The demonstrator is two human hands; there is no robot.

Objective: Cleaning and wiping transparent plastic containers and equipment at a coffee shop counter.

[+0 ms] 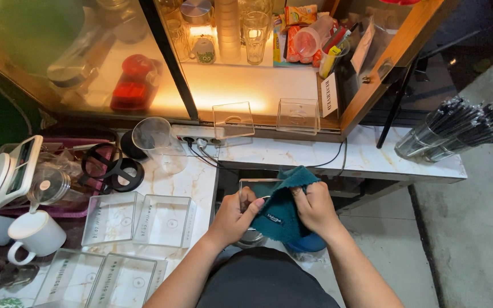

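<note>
1. Left hand pinches the edge of a clear rectangular acrylic stand, fingers closed tight on it. It is held in the air just in front of the body, below the white marble-pattern counter.
2. Right hand is bunched around a dark teal terry cloth and presses it against the clear stand's face. The cloth covers most of the stand.
3. Risk: the stand is slick and gripped only at one edge. Hard rubbing from the cloth side could twist it out of the pinch, and it looks like it would fall to the grey concrete floor.
4. Risk: four more clear acrylic trays lie flat on the counter just beside the left elbow. A wide elbow swing could knock them.
5. Risk: a clear glass beaker lies tipped on its side near a white power strip with black cables plugged in. Any drip there would be bad.
6. Hidden: the lower part of the stand is behind the cloth and hands, so its shape and base cannot be made out. A round metallic thing and something blue sit below the hands, too covered to identify.
7. Cut off: a white ceramic mug and a white kitchen scale sit at the left edge, partly out of frame. A bundle of black straws in clear holders is far right, well apart from the hands.
</note>
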